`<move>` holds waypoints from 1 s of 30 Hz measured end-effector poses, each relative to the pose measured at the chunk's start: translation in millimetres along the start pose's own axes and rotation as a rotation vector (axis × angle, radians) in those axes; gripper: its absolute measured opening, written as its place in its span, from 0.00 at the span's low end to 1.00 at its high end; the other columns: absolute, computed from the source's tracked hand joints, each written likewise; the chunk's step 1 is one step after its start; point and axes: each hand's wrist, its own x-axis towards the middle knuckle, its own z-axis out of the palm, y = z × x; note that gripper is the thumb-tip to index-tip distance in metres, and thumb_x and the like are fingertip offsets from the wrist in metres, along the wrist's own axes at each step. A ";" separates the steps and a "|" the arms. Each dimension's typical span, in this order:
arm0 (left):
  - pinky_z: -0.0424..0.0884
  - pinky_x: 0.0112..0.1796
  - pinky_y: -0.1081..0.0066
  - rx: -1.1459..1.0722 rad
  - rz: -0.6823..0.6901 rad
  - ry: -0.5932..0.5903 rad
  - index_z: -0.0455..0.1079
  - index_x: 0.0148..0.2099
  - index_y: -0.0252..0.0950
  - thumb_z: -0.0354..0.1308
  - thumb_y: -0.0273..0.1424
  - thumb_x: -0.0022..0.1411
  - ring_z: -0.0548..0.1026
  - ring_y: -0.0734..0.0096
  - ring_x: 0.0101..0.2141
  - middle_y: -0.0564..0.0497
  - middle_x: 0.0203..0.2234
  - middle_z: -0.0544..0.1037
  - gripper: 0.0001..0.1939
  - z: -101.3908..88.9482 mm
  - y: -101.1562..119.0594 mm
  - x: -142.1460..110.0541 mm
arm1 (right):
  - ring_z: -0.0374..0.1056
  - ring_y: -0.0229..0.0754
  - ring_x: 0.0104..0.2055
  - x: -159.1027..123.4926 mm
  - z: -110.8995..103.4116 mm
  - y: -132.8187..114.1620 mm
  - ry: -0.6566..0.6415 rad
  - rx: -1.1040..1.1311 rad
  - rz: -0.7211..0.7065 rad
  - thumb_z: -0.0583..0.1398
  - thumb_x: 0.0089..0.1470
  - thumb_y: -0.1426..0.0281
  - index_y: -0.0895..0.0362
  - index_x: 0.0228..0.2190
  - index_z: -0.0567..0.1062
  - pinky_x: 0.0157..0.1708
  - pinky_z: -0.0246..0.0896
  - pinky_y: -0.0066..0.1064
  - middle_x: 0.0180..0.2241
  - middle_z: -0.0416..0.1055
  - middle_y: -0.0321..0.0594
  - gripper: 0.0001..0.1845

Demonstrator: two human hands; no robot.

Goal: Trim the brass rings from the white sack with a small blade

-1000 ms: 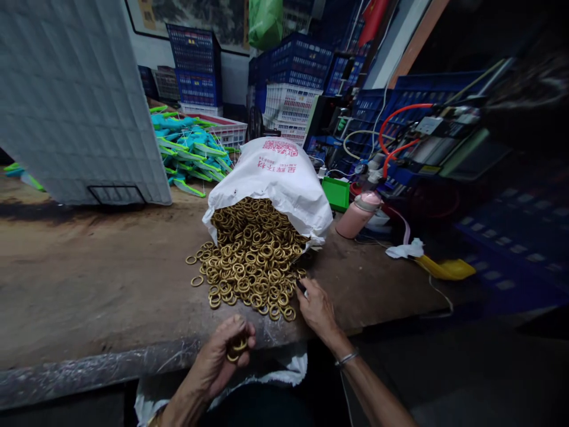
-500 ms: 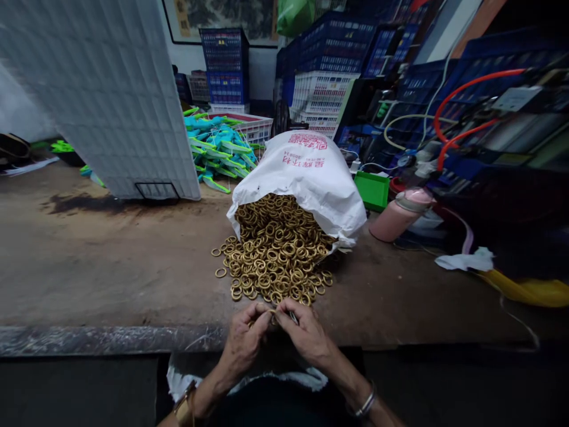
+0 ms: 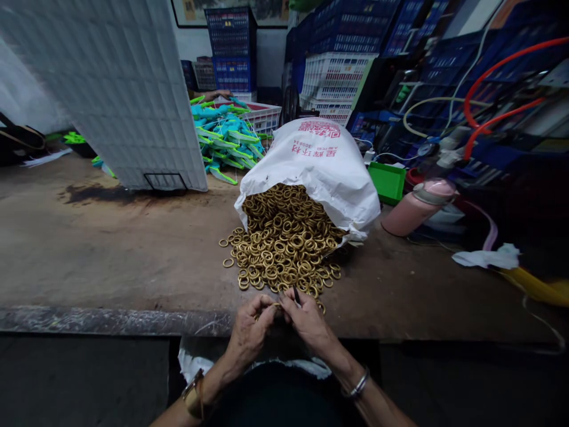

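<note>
While left hand (image 3: 250,327) sits nearly closed at edge of table (image 3: 133,261), fingertips pinching gold-coloured ring (image 3: 278,305), right hand (image 3: 308,323) meets it, fingers curled round small dark tool (image 3: 296,295); just beyond, heap of loose rings (image 3: 288,252) spills from mouth of white sack (image 3: 320,160); pink bottle (image 3: 411,213), green tray (image 3: 386,182) right of sack; teal-and-green pile (image 3: 229,139) farther left; stacked crates (image 3: 335,74) behind.

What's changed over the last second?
The right hand has left the right edge of the ring pile and come in to meet the left hand. Another person's hand has appeared at the back of the teal-and-green heap. Unchanged: gold ring in left hand, slim dark item in right, sack lying open.
</note>
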 end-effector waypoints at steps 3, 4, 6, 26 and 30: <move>0.54 0.17 0.80 -0.019 -0.094 -0.017 0.62 0.28 0.34 0.54 0.40 0.53 0.59 0.82 0.15 0.59 0.14 0.63 0.13 -1.8 -0.3 -1.1 | 0.49 0.30 0.20 2.5 -0.4 -1.9 0.037 -0.112 -0.089 0.52 0.48 0.61 0.57 0.18 0.60 0.20 0.47 0.22 0.16 0.54 0.28 0.14; 0.53 0.16 0.80 -0.028 -0.128 -0.026 0.61 0.29 0.35 0.54 0.41 0.53 0.59 0.83 0.14 0.60 0.14 0.63 0.14 -2.5 0.0 -1.8 | 0.49 0.31 0.20 2.7 0.0 -2.7 0.040 -0.142 -0.109 0.52 0.48 0.62 0.57 0.18 0.60 0.20 0.47 0.22 0.16 0.53 0.28 0.14; 0.51 0.15 0.81 -0.055 -0.184 -0.048 0.60 0.29 0.35 0.53 0.43 0.53 0.59 0.84 0.14 0.60 0.15 0.63 0.15 -3.9 1.5 -3.6 | 0.49 0.31 0.20 2.4 1.2 -4.0 0.029 -0.186 -0.137 0.51 0.49 0.61 0.56 0.18 0.61 0.20 0.47 0.23 0.16 0.53 0.28 0.14; 0.55 0.19 0.79 -0.063 -0.032 0.002 0.58 0.27 0.35 0.54 0.43 0.52 0.59 0.82 0.16 0.57 0.17 0.65 0.16 -8.2 -0.8 -9.4 | 0.65 0.38 0.28 -8.9 7.9 -3.3 -0.121 -0.964 -0.174 0.48 0.38 0.81 0.56 0.33 0.66 0.26 0.45 0.26 0.26 0.71 0.38 0.17; 0.55 0.19 0.79 -0.054 -0.037 0.003 0.58 0.27 0.35 0.54 0.43 0.53 0.59 0.82 0.16 0.57 0.18 0.66 0.15 -9.7 -0.4 -10.1 | 0.65 0.39 0.30 -11.8 9.7 -11.5 -0.098 -0.990 -0.170 0.48 0.38 0.83 0.57 0.32 0.65 0.27 0.45 0.26 0.28 0.71 0.39 0.17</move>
